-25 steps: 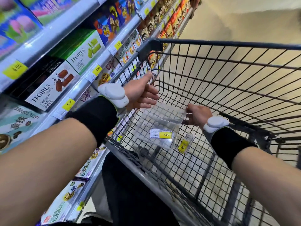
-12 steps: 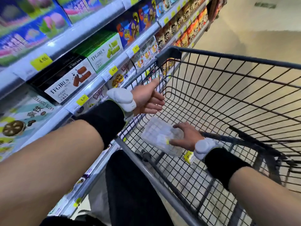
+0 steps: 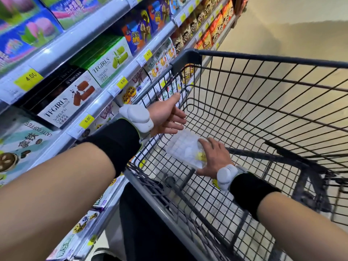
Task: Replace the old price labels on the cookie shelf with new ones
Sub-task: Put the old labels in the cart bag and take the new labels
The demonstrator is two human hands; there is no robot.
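The right hand (image 3: 212,159) is laid palm-down, fingers spread flat, on a clear plastic bag (image 3: 183,150) lying on the wire floor of the shopping cart (image 3: 263,102); nothing is gripped, the bag is only pressed. A yellow price label (image 3: 201,156) is seen inside the bag, just beside the fingers. The left hand (image 3: 165,115) is held open above the cart's near corner, thumb raised, fingers loosely extended, nothing held or touched. On the cookie shelf (image 3: 98,108) to the left, yellow shelf labels (image 3: 86,118) are seen clipped along the rail edges below the boxes.
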